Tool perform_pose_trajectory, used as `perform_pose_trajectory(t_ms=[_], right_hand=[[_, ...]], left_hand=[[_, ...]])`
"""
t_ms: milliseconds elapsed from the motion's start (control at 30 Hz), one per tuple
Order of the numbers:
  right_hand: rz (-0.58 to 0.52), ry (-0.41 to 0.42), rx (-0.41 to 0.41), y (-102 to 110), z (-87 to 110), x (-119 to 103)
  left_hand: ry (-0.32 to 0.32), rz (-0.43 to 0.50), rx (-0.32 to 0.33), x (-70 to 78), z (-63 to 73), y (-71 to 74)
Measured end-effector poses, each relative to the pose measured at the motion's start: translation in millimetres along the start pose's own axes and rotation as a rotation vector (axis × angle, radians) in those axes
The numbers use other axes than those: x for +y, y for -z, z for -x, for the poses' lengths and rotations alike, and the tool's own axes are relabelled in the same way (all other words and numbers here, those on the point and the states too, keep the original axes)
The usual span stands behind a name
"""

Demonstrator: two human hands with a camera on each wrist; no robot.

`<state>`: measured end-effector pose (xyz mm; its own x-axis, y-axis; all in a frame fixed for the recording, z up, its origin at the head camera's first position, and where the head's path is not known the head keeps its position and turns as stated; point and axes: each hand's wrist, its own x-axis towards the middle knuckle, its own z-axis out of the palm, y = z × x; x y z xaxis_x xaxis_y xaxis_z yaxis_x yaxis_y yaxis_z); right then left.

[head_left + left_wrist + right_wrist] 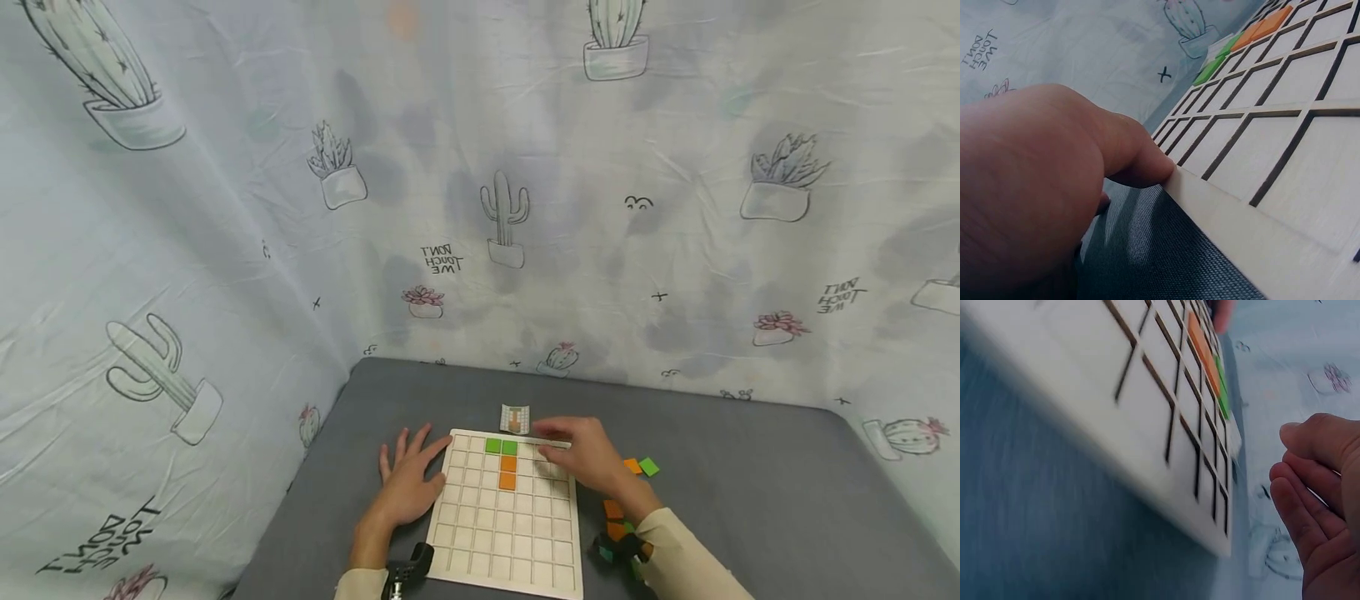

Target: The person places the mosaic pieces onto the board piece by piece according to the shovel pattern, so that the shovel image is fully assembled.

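Grid board (483, 519) lies flat on the grey bench (750, 483), between a person's two hands. Two green tiles (501, 447) sit side by side in its top row, and two orange tiles (507, 472) run down the column beneath the right-hand green one. The left hand (406, 488) is spread at the board's left side, its fingers extended and grasping nothing; one fingertip touches the upper left corner, and the left wrist view shows a digit resting on the pale border. The right hand (583, 450) is over the board's upper right part, thumb and fingers loosely bent with a gap between them. In the right wrist view its fingers stand apart from the board, and nothing shows in its grasp. Just beyond the top edge, near the right fingertips, is a small patterned card (515, 419). Loose orange and green pieces (649, 467) lie right of the board, some partly hidden by the right forearm. A curtain (570, 250) printed with potted cacti hangs behind the bench.
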<state>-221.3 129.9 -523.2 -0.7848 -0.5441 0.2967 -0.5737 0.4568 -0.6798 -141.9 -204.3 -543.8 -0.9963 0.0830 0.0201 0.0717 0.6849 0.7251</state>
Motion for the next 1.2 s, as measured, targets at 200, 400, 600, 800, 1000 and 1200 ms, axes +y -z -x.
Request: perform_pose_trajectory(t_ms=[200, 400, 600, 800, 1000, 1200], right_hand=[[0.08, 0.007, 0.059, 25.3, 20.9, 10.4], [0.122, -0.027, 0.074, 44.7, 44.1, 25.1], [0.156, -0.073, 0.091, 60.2, 69.7, 42.3], [0.198, -0.103, 0.101, 77.8, 86.9, 48.7], [0.221, -0.1, 0.091, 90.4, 94.2, 54.0], [0.21, -0.147, 0.069, 98.3, 96.2, 65.6]], left_hand=[[-0.004, 0.002, -0.002, -3.2, 1.0, -1.3], [-0.014, -0.011, 0.011, -3.5, 0.0, -0.1], [-0.019, 0.003, 0.006, -1.0, 1.6, -0.3], [-0.025, -0.006, 0.008, -1.1, 1.7, -1.5], [-0.019, -0.009, 0.01, -1.7, 1.8, -1.6], [-0.018, -0.004, 0.008, -0.2, 1.7, -1.4]])
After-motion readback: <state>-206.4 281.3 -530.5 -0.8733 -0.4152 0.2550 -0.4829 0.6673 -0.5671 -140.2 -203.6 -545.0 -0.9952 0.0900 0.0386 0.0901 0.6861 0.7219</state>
